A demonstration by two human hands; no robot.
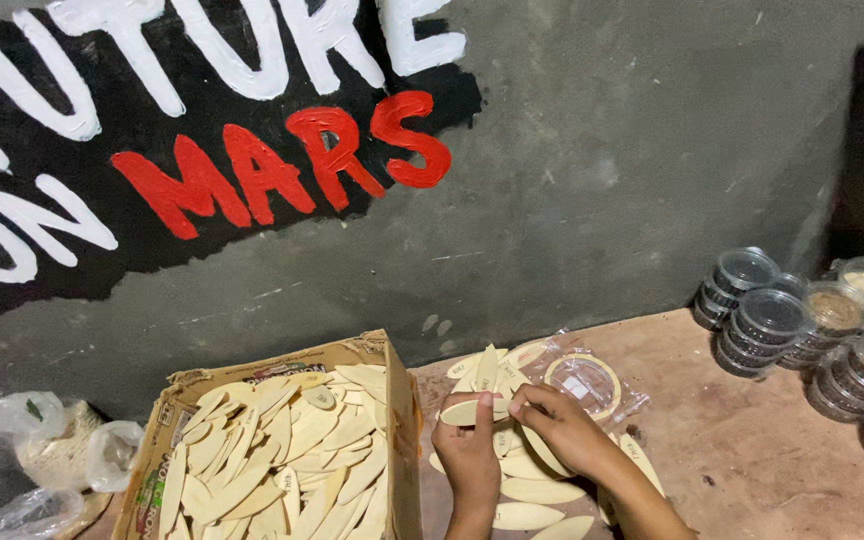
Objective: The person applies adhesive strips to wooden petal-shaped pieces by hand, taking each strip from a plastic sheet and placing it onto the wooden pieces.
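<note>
- your left hand [467, 450] and right hand [562, 425] pinch one flat oval wooden piece [472, 410] between them, grip pressed on its ends, above the worktop [752, 450].
- left: cardboard box [392, 400] heaped with the same pieces.
- near your hands: a loose pile of pieces [527, 490] and a tape roll [584, 382].
- judgement: early; most pieces remain boxed.
- far right: stacked lidded cups [752, 310], untouched.

A cardboard box [392, 400] of wooden pieces sits left on the bench [752, 450]; lidded tubs [767, 320] (stacked) stand right, loose wooden pieces [522, 490] between them.
</note>
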